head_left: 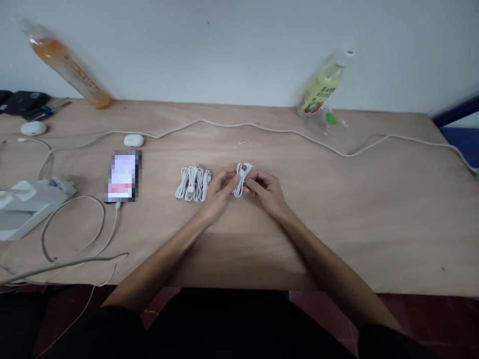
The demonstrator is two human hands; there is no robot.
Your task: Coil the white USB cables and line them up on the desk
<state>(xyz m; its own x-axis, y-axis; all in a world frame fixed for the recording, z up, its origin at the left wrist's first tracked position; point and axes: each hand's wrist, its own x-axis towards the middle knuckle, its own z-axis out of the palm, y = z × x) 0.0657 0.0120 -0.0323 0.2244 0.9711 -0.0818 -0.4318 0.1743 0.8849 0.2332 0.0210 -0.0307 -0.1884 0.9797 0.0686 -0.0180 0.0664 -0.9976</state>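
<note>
Both my hands meet at the middle of the wooden table [359, 209] around a small coiled white cable [242, 177]. My left hand [220, 192] pinches the coil from the left, fingers closed on it. My right hand [266, 192] grips it from the right, fingers curled. A pile of coiled white cables [193, 183] lies on the table just left of my left hand. A small white twist tie [245, 144] lies a little beyond the hands.
A phone [122, 176] on a charging cable lies to the left, with a white earbud case [133, 140] behind it. A long white cord [269, 128] runs across the table. An orange bottle [67, 62] and a yellow-green bottle [322, 87] stand at the back wall.
</note>
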